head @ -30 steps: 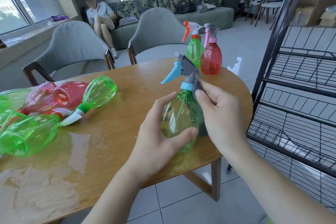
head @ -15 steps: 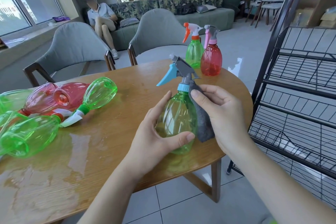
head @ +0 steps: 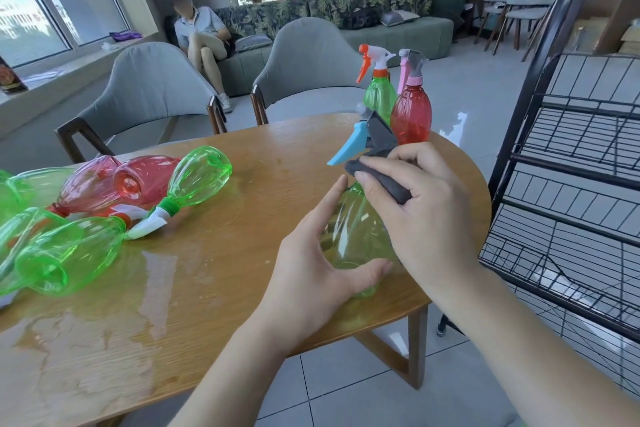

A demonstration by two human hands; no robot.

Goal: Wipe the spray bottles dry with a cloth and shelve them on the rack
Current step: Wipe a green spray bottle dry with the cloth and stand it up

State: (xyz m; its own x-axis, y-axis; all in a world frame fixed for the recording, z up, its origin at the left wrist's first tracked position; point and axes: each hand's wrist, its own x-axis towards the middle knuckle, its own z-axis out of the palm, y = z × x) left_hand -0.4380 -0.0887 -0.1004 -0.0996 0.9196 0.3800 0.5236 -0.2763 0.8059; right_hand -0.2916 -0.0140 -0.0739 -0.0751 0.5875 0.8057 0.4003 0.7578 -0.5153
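Note:
A green spray bottle (head: pixel 353 232) with a blue trigger and grey head stands near the table's right front edge. My left hand (head: pixel 311 274) cups its body from the left and below. My right hand (head: pixel 426 218) presses a dark grey cloth (head: pixel 381 180) against the bottle's neck and shoulder. Two upright bottles, a green one with an orange trigger (head: pixel 379 94) and a red one with a pink collar (head: pixel 412 114), stand at the table's far right. Several green and red bottles (head: pixel 138 198) lie on their sides at the left. The black wire rack (head: pixel 571 184) stands right of the table.
The wooden table (head: pixel 225 288) has wet patches across its front left. Two grey chairs (head: pixel 149 97) stand behind it. A person sits on a sofa at the back. Tiled floor lies between the table and the rack.
My right hand has slid the cloth up from the bottle's side to its neck, covering the collar. The bottle has tilted slightly; my left hand keeps its hold.

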